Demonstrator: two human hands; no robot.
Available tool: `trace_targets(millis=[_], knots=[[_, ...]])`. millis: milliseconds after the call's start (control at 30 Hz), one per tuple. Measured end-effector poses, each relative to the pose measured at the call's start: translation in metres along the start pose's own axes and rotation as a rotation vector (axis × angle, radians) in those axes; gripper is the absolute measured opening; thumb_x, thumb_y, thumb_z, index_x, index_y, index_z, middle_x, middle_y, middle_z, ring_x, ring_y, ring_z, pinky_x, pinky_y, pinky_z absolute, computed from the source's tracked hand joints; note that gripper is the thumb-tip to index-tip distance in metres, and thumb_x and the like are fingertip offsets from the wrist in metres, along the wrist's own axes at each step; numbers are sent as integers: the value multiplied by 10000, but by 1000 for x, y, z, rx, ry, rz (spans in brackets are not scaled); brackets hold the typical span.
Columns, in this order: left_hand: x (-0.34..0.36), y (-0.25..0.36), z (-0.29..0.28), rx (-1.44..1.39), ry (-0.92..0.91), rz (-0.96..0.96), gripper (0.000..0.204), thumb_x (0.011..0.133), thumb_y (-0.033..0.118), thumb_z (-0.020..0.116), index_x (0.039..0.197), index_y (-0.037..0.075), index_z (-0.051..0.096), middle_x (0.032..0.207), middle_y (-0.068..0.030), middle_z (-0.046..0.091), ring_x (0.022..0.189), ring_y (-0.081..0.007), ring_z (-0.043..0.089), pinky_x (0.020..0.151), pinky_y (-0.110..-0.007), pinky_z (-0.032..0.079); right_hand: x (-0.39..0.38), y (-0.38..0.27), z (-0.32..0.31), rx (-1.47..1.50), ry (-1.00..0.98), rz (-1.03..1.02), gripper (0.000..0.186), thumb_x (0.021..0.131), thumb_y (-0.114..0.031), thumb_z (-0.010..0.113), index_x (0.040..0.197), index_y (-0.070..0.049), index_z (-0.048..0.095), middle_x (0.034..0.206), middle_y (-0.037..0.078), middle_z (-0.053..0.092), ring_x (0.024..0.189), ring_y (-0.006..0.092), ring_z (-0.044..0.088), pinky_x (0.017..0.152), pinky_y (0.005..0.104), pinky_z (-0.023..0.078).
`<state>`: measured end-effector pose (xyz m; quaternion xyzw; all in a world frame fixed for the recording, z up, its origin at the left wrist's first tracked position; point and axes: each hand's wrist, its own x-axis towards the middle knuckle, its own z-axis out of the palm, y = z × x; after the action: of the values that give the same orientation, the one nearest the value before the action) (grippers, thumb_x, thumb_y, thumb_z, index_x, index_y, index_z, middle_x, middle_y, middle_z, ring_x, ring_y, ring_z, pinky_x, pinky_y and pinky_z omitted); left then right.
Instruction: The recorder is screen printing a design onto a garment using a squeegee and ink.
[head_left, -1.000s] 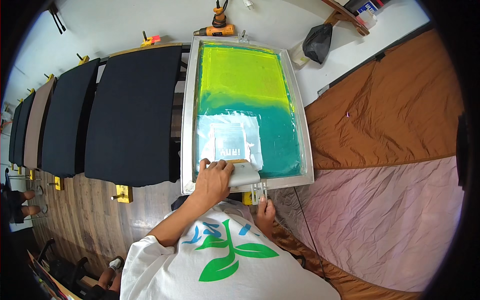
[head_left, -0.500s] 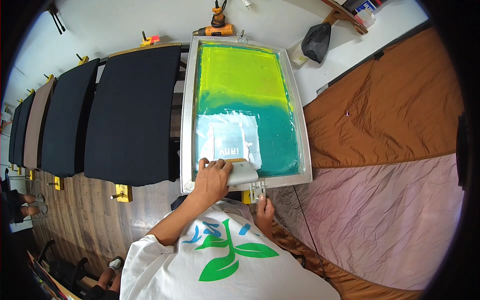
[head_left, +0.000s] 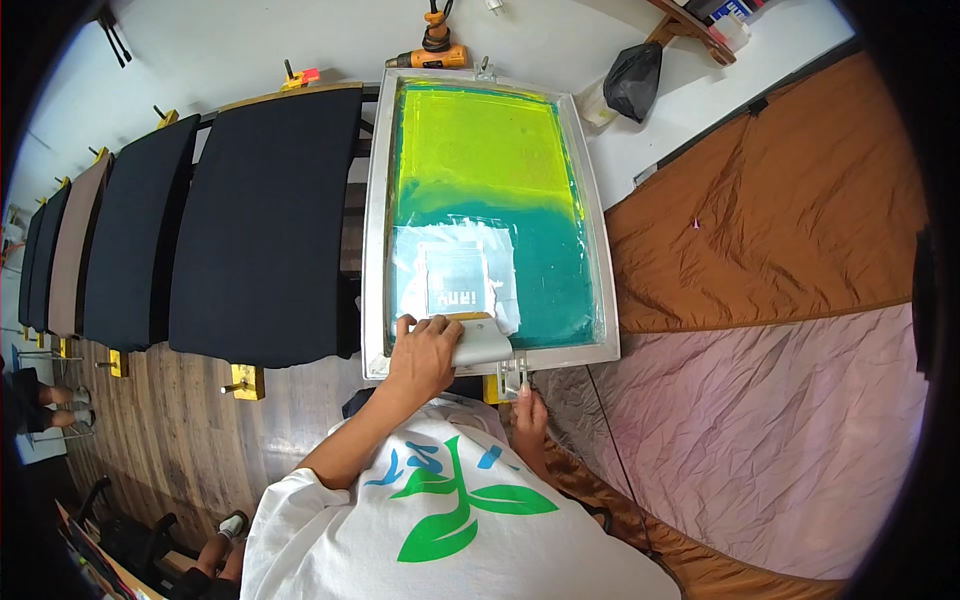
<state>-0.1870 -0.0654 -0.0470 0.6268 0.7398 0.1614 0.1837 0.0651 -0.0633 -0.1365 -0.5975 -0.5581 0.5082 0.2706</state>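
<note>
A screen-printing frame [head_left: 606, 250] with a pale metal rim lies before me. Its mesh [head_left: 550, 280] is teal on the near part and yellow-green on the far part. A white-smeared patch [head_left: 503, 262] surrounds a small rectangular design at the near left. My left hand [head_left: 420, 355] is closed over a grey squeegee [head_left: 485, 345], which rests at the near end of that patch. My right hand [head_left: 528, 415] is curled at a metal bracket [head_left: 511, 379] on the frame's near edge, its thumb against it. The right hand's other fingers are partly hidden.
Several fabric-covered boards stand in a row to the left, the nearest a black one [head_left: 265, 230]. An orange heat gun [head_left: 430, 57] lies beyond the frame. Brown and pinkish crumpled fabric [head_left: 760, 220] spreads at the right. Another person's legs [head_left: 215, 555] show at lower left.
The frame and both hands sit very slightly higher in the picture, as do the boards. The squeegee has shifted a touch leftward in the picture. Both hands keep their places on the squeegee and bracket.
</note>
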Motion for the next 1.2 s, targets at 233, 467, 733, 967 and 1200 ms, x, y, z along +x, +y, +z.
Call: trace_targets(millis=[233,467,733,967,1200], knots=[[-3,-3,5,21,32,-6,476,702,40,726,1166,89,635,1092,-115,663,1014,-291,656,942,-451,385,24,-109,-47,-760,-433,-127,337,921,-352,658,974,-19,653,705,156,635,735,359,666,694,427,517],[2,2,-6,-19,-4,-12,434,707,17,696,1134,62,629,1090,-125,657,1007,-289,659,869,-418,448,46,-210,2,-817,-476,-682,554,742,-241,818,1211,-48,592,1178,155,611,1115,279,600,926,382,460],[3,4,-2,-88,50,-80,456,698,-25,680,1147,45,647,1052,-137,687,958,-332,682,821,-447,520,81,-172,39,-1008,-593,-619,562,653,9,720,1199,-38,597,1177,179,589,1109,365,576,939,448,479],[13,-2,-12,-129,1,-69,405,697,-7,668,1099,43,674,1013,-172,689,937,-340,686,798,-443,546,91,-172,42,-868,-586,-666,378,626,28,661,1003,6,680,999,214,654,946,414,635,849,448,529],[71,-27,-51,-116,-362,-62,324,745,152,724,1065,104,737,952,-182,725,920,-356,701,831,-427,566,146,-215,54,-994,-844,-543,237,629,-42,649,856,2,703,833,244,689,825,401,687,746,466,557]])
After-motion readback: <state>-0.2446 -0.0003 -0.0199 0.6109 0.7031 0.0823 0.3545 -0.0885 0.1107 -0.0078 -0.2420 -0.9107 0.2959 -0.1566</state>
